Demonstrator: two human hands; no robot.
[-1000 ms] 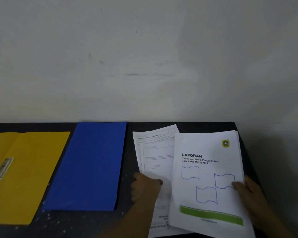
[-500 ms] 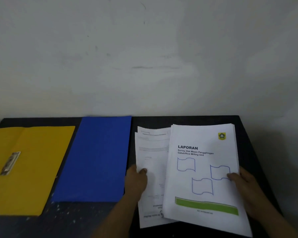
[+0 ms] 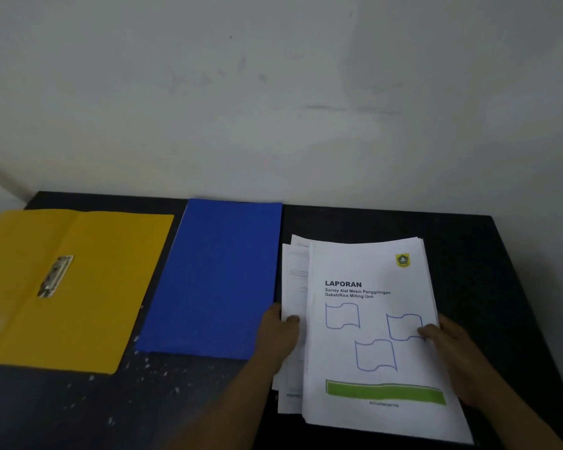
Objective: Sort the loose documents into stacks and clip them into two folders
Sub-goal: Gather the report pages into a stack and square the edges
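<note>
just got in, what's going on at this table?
A person has a pile of papers on the dark table. The left-hand grip pinches the edge of the loose sheets underneath; the right-hand grip holds the right edge of the LAPORAN report on top. The yellow folder lies open with its metal clip bare, the blue folder closed beside it. No paper is clipped into the yellow one.

Lower sheets [image 3: 294, 287] mostly under LAPORAN cover [image 3: 368, 271], txt illegible
</note>
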